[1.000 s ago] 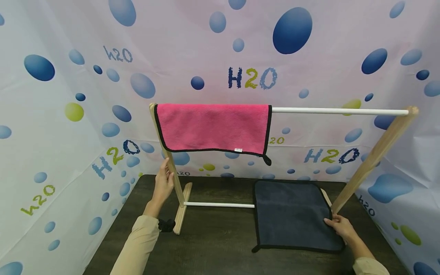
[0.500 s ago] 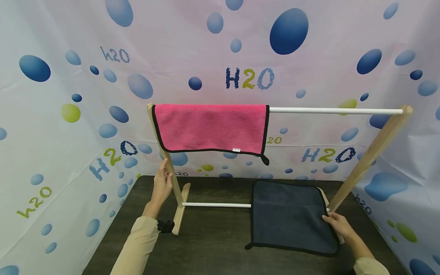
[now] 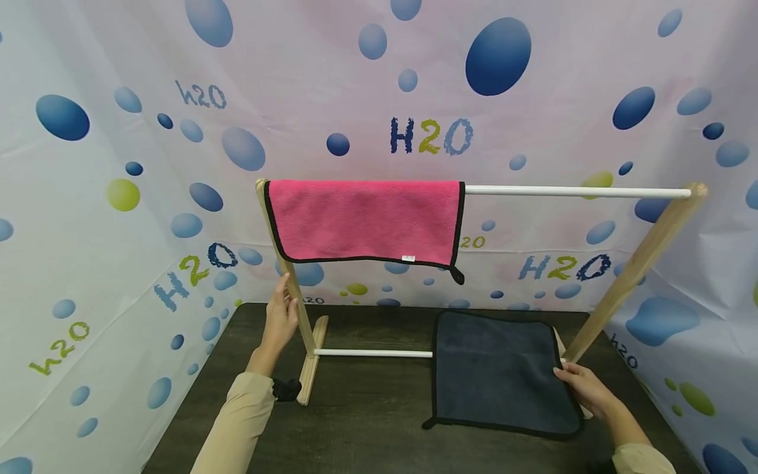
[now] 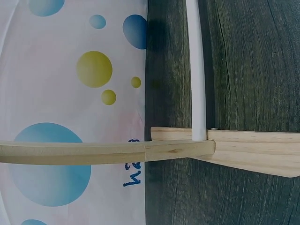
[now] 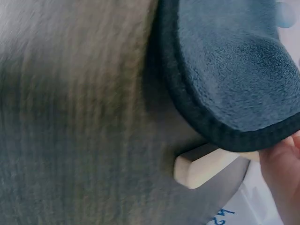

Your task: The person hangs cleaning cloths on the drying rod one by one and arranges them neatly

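A pink towel [image 3: 367,220] with black edging hangs folded over the left part of the top white rod of a wooden rack. My left hand [image 3: 281,317] is at the rack's left post [image 3: 301,313], fingertips right at the wood and fingers relaxed. In the left wrist view that post [image 4: 103,152] shows, but the hand does not. A dark grey towel [image 3: 500,375] is spread out low in front of the rack's right half, hiding part of the lower rod. My right hand [image 3: 589,388] pinches its right edge; in the right wrist view the thumb [image 5: 283,171] presses the black border.
The top white rod [image 3: 574,191] runs bare right of the pink towel. The slanted right post [image 3: 636,276] stands just behind my right hand. Wooden feet [image 3: 312,362] rest on the dark table [image 3: 355,428]. A patterned curtain [image 3: 355,85] surrounds the table.
The grey towel has shifted slightly left and turned a little, uncovering more of the right foot. The left hand stays at the post. The head view has shifted slightly.
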The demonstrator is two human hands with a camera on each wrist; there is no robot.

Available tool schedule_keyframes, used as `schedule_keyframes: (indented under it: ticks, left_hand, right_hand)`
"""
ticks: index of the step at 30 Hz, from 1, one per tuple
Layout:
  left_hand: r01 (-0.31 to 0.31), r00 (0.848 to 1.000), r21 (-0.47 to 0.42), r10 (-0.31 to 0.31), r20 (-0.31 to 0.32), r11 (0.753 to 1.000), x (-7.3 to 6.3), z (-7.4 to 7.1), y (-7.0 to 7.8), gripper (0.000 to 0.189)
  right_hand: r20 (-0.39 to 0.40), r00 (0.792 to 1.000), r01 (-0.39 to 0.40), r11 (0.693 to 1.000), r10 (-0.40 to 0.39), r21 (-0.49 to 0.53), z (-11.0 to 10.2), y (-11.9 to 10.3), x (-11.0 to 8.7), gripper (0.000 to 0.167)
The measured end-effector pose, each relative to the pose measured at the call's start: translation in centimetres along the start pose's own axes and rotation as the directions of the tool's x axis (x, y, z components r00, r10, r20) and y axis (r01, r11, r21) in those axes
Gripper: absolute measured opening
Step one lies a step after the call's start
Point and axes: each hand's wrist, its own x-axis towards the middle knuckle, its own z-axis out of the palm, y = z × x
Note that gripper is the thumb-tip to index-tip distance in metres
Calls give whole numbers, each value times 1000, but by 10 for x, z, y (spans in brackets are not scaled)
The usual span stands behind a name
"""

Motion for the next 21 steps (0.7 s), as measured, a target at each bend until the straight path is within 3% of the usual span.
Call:
schedule_keyframes:
  ticks: [6,12,14,16,19,21]
  left_hand:
    - [2,1000,-2,-2,-1,1000,0,0,0,66]
    - [3,1000,-4,-3,-5,1000,-1,1,-1,66]
    - [4,1000,-7,-4,-6,1000,-1,1,-1,65]
    - [7,1000,-8,-7,-2,1000,-1,1,-1,65]
    - [13,1000,-4,-13,1,1000,-2,1,-1,65]
    - [15,1000,-2,-15,5,1000,-2,0,0,65]
  right_hand:
    - [41,997,63,995,-67,82,7,-23,-7,59]
    - [96,985,130,987,-140,98,17,-55,-14,69]
    - [112,976,170,976,-186,137,19,-64,-16,63]
    - [128,956,231,944,-265,235,20,-69,-17,45]
    - [158,905,307,862,-396,404,22,-76,-20,21]
    - [175,874,326,814,-453,480,24,-82,-23,24]
